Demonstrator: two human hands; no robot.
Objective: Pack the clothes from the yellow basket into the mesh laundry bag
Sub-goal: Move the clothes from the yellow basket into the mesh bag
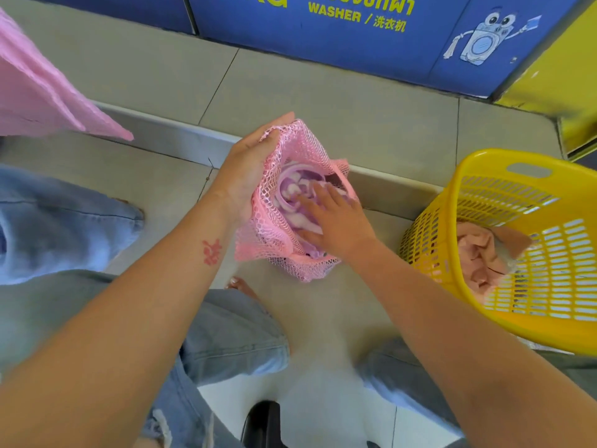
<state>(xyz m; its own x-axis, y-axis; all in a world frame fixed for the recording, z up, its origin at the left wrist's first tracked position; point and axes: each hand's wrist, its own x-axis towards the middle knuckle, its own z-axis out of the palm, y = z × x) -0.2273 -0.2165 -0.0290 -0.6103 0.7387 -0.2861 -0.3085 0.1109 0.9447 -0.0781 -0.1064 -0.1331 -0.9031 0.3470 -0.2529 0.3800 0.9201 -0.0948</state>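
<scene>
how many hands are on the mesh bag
2: the left hand grips the rim of the mesh bag; the right hand presses the purple clothes inside it.

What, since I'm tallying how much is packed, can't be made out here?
Head view:
- Lower contents of the mesh laundry bag: hidden under the purple garment and right hand.
- How many peach clothes remain: the yellow basket, cut by the right edge, screens them.
- Pink fabric, upper left: cut off by the edge.
</scene>
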